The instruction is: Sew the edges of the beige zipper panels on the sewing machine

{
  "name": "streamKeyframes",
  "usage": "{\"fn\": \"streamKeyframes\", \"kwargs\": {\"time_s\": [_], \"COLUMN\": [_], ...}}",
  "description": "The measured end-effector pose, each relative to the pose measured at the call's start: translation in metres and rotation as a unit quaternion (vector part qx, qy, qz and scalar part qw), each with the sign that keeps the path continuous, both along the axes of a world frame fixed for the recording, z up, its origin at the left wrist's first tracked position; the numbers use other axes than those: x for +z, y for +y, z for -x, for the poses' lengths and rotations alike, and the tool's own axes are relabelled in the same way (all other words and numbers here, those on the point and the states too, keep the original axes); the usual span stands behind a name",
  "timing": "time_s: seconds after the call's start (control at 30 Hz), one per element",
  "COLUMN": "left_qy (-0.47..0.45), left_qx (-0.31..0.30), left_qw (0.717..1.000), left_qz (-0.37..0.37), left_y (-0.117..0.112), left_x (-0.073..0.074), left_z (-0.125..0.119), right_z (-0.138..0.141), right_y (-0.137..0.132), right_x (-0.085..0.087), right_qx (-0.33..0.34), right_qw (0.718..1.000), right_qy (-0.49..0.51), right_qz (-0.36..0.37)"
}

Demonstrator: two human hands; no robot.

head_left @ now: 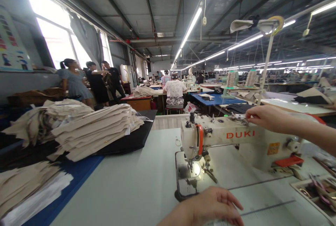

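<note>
A white sewing machine (pixel 217 133) marked DUKI stands on the pale table. My right hand (pixel 267 119) is over the top of its arm, with thumb and fingers curled together in a pinch beside the small metal winder part (pixel 238 117). Whatever those fingers hold is too small or hidden to make out. In front of the machine my left hand (pixel 215 205) hovers low over the tabletop, fingers stretched out and holding nothing visible. The needle area and its lit metal plate (pixel 185 180) lie just beyond it, with no fabric under the needle.
At left, stacked beige fabric pieces (pixel 99 131) lie on black cloth, with more fabric pieces (pixel 28 184) nearer. A tray (pixel 301 192) with scissors sits at right. Thread cones (pixel 231 79) stand behind the machine. Several people are farther back, one seated (pixel 174 89).
</note>
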State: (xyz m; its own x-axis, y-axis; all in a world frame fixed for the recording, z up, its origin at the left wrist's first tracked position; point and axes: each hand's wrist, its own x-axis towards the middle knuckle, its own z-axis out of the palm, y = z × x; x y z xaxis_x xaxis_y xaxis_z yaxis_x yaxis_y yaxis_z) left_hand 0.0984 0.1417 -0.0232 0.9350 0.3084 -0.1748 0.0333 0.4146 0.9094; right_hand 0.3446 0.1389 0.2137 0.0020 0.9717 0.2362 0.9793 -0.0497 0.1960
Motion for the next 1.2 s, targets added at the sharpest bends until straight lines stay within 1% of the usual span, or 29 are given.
{"fn": "streamKeyframes", "kwargs": {"time_s": [0.07,0.13,0.27,0.37,0.43,0.53,0.6,0.67,0.8,1.07,1.2], "left_qy": [-0.005,-0.008,-0.011,-0.011,-0.006,-0.004,-0.004,-0.001,0.003,-0.026,-0.036], "left_qx": [0.001,0.007,0.018,0.009,0.005,0.009,0.009,0.009,0.013,-0.002,-0.020], "left_qw": [1.000,1.000,1.000,0.999,0.999,1.000,1.000,1.000,1.000,1.000,0.999], "left_qz": [-0.003,-0.001,0.022,0.033,0.033,0.020,0.011,0.007,0.008,0.015,0.035], "left_y": [0.000,0.000,0.000,0.002,0.002,0.001,0.000,-0.001,-0.002,0.000,0.001], "left_x": [0.000,0.000,-0.001,-0.002,-0.003,-0.002,-0.001,0.002,0.006,-0.003,-0.001], "left_z": [0.000,0.000,0.001,0.002,0.001,0.001,0.002,0.002,0.003,0.002,0.003], "right_z": [-0.010,-0.012,-0.002,0.006,0.007,0.005,0.002,0.001,0.006,0.018,0.018], "right_y": [0.006,0.018,0.042,0.053,0.057,0.060,0.061,0.060,0.051,0.028,0.025], "right_x": [0.002,0.005,0.006,0.001,-0.002,-0.008,-0.011,-0.013,-0.013,-0.015,-0.020], "right_qx": [-0.012,-0.015,0.015,0.036,0.056,0.081,0.085,0.086,0.084,0.054,0.036], "right_qw": [0.999,0.997,0.997,0.996,0.994,0.992,0.990,0.988,0.990,0.994,0.995], "right_qy": [0.045,0.073,0.062,0.058,0.067,0.096,0.115,0.128,0.109,0.062,0.060], "right_qz": [0.005,0.001,-0.044,-0.064,-0.062,-0.028,-0.005,-0.001,-0.032,-0.076,-0.071]}}
